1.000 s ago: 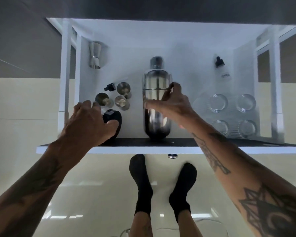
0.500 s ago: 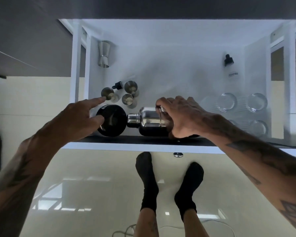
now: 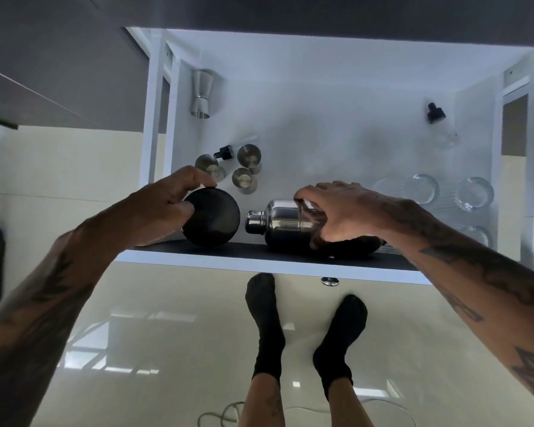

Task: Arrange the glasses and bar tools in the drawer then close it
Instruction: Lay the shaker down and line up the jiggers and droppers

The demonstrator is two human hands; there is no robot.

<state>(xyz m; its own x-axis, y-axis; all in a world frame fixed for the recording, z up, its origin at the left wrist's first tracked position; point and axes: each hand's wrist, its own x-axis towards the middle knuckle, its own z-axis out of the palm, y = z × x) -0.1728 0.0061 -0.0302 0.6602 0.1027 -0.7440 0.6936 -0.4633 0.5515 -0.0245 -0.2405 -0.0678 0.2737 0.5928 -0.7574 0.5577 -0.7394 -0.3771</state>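
Note:
The white drawer stands pulled open below me. A steel cocktail shaker lies on its side near the front edge, cap pointing left, with my right hand gripping its body. My left hand holds a round black object just left of the shaker's cap. Three small steel cups and a black-capped dropper sit behind it. A steel jigger stands at the back left. Clear glasses cluster at the right; a dropper bottle lies at the back right.
A dark countertop edge overhangs the drawer's back. The drawer knob shows under the front panel. My feet in black socks stand on a glossy cream floor, with a cable lying near them.
The shaker went from upright to lying on its side along the front edge, my right hand still on it. My left hand's fingers closed around the round black object.

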